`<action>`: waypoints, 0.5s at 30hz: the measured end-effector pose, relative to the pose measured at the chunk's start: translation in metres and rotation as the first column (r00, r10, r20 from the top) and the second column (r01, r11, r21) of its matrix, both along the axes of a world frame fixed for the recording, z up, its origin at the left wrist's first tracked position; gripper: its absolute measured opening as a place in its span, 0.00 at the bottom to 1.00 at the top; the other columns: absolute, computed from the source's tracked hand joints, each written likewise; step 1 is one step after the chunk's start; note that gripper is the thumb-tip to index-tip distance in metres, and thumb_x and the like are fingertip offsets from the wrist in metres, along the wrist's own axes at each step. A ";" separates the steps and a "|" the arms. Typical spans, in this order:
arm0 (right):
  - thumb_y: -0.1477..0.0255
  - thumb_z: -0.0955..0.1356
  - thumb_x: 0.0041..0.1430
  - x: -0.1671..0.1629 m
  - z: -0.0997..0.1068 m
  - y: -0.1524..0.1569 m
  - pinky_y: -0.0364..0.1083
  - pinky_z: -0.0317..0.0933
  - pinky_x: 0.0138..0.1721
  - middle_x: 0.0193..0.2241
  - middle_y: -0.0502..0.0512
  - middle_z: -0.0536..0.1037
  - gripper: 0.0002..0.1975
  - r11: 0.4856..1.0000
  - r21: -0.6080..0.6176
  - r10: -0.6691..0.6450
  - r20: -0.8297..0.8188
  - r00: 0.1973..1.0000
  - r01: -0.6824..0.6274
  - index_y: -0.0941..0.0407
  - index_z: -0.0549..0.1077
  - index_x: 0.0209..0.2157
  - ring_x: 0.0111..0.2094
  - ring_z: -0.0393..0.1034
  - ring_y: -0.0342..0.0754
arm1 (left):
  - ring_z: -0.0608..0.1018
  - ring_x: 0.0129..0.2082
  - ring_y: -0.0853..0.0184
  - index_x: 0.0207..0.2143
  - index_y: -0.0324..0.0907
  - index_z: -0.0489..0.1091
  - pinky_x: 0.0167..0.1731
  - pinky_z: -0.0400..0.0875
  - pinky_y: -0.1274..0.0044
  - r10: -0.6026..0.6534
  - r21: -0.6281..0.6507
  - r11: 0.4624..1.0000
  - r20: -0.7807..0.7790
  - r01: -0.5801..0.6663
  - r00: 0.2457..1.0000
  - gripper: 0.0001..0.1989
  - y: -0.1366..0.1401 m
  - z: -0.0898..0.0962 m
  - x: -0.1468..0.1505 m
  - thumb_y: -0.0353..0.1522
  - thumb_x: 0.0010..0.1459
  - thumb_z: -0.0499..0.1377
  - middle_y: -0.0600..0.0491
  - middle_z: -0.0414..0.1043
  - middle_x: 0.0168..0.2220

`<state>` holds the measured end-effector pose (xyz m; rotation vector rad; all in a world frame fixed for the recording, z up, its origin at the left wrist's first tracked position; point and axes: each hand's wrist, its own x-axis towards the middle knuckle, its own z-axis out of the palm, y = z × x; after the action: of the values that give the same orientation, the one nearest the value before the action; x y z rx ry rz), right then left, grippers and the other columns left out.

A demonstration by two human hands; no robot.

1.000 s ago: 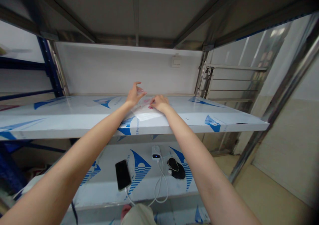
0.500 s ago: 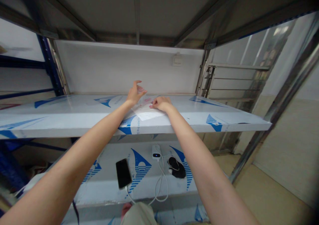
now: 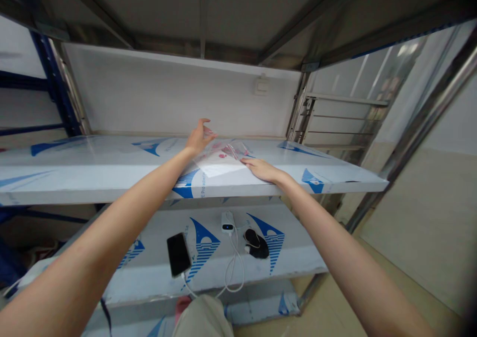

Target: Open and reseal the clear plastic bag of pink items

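A clear plastic bag (image 3: 214, 163) with red print and a whitish lower part lies on the film-covered shelf (image 3: 122, 173). At its left edge is my left hand (image 3: 198, 139), raised a little, with thumb and index finger apart and curved. A clear, shiny patch shows by its other fingers; whether they touch plastic is unclear. My right hand (image 3: 263, 170) rests palm down on the shelf, right of the bag. Its fingers are stretched out, the tips at the bag's right edge. A crumpled clear flap (image 3: 238, 150) stands up just beyond those fingertips.
On the lower shelf lie a black phone (image 3: 179, 255) with a white cable, a white power bank (image 3: 227, 222) and a black pouch-like item (image 3: 257, 245). A metal shelf (image 3: 164, 19) hangs overhead. A metal post (image 3: 417, 123) stands at the right.
My right hand has let go of the bag, moved right and flattened onto the shelf. The bag's right part has opened out. My left hand keeps nearly the same pose.
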<state>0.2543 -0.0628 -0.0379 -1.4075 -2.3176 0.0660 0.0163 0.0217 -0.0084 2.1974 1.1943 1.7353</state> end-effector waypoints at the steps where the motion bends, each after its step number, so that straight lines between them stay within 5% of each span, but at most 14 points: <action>1: 0.80 0.58 0.62 0.002 0.001 -0.001 0.47 0.52 0.61 0.57 0.58 0.68 0.22 1.000 -0.027 0.015 0.004 1.000 -0.015 0.58 0.72 0.54 0.59 0.62 0.49 | 0.76 0.39 0.61 0.50 0.48 0.61 0.43 0.69 0.69 -0.003 -0.002 1.000 0.007 0.003 1.000 0.26 0.001 -0.001 0.000 0.34 0.48 0.66 0.52 0.73 0.36; 5: 0.82 0.57 0.60 0.017 0.010 0.005 0.49 0.53 0.61 0.54 0.57 0.72 0.23 0.999 -0.039 -0.015 -0.118 0.993 0.011 0.58 0.75 0.51 0.56 0.65 0.49 | 0.76 0.39 0.61 0.50 0.47 0.61 0.43 0.69 0.68 -0.008 -0.026 1.000 -0.001 0.008 1.000 0.27 0.000 -0.002 -0.002 0.35 0.48 0.66 0.51 0.73 0.35; 9: 0.76 0.57 0.63 0.054 0.013 0.019 0.51 0.46 0.64 0.61 0.58 0.63 0.24 0.963 0.109 -0.200 -0.319 0.926 0.245 0.59 0.65 0.60 0.63 0.55 0.49 | 0.75 0.40 0.60 0.50 0.47 0.60 0.46 0.67 0.66 -0.006 -0.052 0.999 -0.040 0.004 0.999 0.27 -0.005 -0.001 -0.001 0.37 0.49 0.65 0.51 0.72 0.36; 13: 0.62 0.58 0.66 0.071 0.011 0.027 0.59 0.36 0.65 0.66 0.60 0.49 0.31 0.943 -0.175 -0.308 -0.127 0.943 0.284 0.58 0.48 0.67 0.67 0.41 0.54 | 0.76 0.40 0.60 0.47 0.48 0.61 0.46 0.67 0.65 -0.039 -0.070 0.997 -0.037 0.036 0.999 0.25 -0.005 -0.001 0.000 0.37 0.48 0.65 0.52 0.72 0.36; 15: 0.60 0.57 0.67 0.060 0.012 0.030 0.57 0.38 0.66 0.66 0.57 0.48 0.32 0.956 -0.181 -0.248 -0.068 0.966 0.233 0.56 0.46 0.68 0.67 0.42 0.54 | 0.76 0.39 0.59 0.46 0.49 0.61 0.45 0.67 0.65 -0.046 -0.073 0.996 -0.029 0.044 0.999 0.24 -0.003 -0.002 0.000 0.37 0.47 0.65 0.53 0.72 0.35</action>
<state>0.3146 -0.0324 -0.0261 -1.7256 -2.0918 0.2562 0.0159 0.0184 -0.0102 2.1994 1.1849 1.6211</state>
